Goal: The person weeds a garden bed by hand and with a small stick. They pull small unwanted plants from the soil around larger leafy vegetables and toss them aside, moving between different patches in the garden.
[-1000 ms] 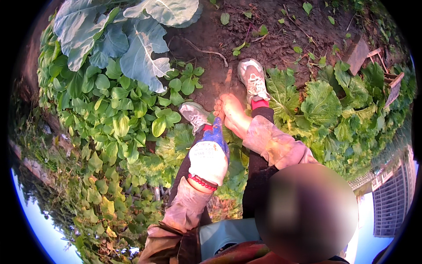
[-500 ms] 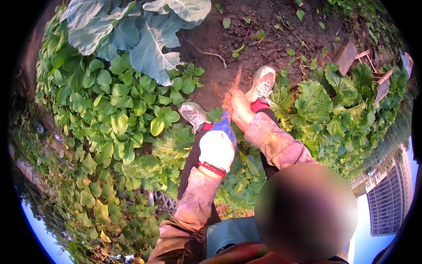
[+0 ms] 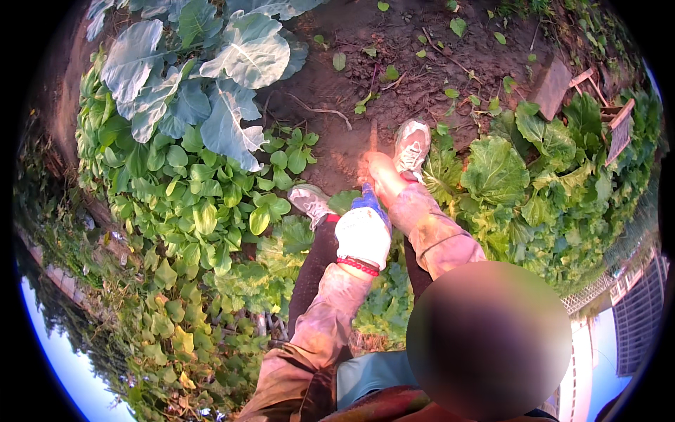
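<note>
A bare right hand [image 3: 386, 174], mine, is closed round a thin brown pole [image 3: 374, 133] that points away over the soil. Just behind it, my left hand [image 3: 365, 228] wears a white glove with blue fingers and a red beaded bracelet [image 3: 358, 266] at the wrist. Its fingers are curled in line with the pole, close against the right hand. The part of the pole inside the hands is hidden, and its far end blends into the brown soil [image 3: 330, 84]. Both sleeves look stained.
My shoes [image 3: 413, 144] stand either side of the hands. Leafy greens [image 3: 204, 190] and a large blue-green plant [image 3: 235, 53] grow at the left, lettuce-like plants [image 3: 496, 169] at the right. A wooden board [image 3: 550, 88] and a small wooden frame [image 3: 619, 123] lie at the far right.
The view has shifted, so the plants at the left sit lower in it. Both hands have moved slightly down and rightward in the picture, still together on the pole.
</note>
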A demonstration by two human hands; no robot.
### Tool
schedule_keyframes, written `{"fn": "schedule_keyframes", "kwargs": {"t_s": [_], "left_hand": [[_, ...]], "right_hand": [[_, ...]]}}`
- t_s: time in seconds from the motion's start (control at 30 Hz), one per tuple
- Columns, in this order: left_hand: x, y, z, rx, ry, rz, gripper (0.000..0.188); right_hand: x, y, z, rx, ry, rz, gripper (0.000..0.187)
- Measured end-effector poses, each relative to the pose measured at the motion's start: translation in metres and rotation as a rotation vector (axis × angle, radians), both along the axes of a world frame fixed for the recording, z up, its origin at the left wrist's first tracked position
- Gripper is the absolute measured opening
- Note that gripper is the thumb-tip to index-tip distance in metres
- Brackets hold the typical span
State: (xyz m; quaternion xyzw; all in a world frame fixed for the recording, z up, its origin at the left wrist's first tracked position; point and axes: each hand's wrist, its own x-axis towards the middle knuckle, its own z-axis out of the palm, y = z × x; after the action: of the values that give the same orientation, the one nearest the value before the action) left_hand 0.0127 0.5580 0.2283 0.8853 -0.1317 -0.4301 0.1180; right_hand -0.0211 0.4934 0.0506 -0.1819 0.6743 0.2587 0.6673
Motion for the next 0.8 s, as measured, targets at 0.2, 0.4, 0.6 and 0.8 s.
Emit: {"fn": "schedule_keyframes", "kwargs": {"t_s": [0.2, 0.4, 0.6, 0.8], "left_hand": [[0.005, -0.028, -0.019, 0.078, 0.057, -0.005, 0.049], [0.009, -0.022, -0.042, 0.091, 0.086, 0.066, 0.052], [0.005, -0.022, -0.061, 0.078, 0.035, 0.122, 0.04], [-0.005, -0.022, -0.071, 0.04, 0.027, 0.163, 0.042]], "right_hand": [[0.009, -0.023, -0.006, 0.025, -0.013, 0.019, 0.006], [0.001, -0.014, -0.05, 0.005, -0.028, 0.022, 0.008], [-0.011, -0.007, -0.09, 0.009, -0.022, 0.129, 0.012], [-0.006, -0.01, -0.09, -0.061, -0.02, 0.233, 0.016]]}}
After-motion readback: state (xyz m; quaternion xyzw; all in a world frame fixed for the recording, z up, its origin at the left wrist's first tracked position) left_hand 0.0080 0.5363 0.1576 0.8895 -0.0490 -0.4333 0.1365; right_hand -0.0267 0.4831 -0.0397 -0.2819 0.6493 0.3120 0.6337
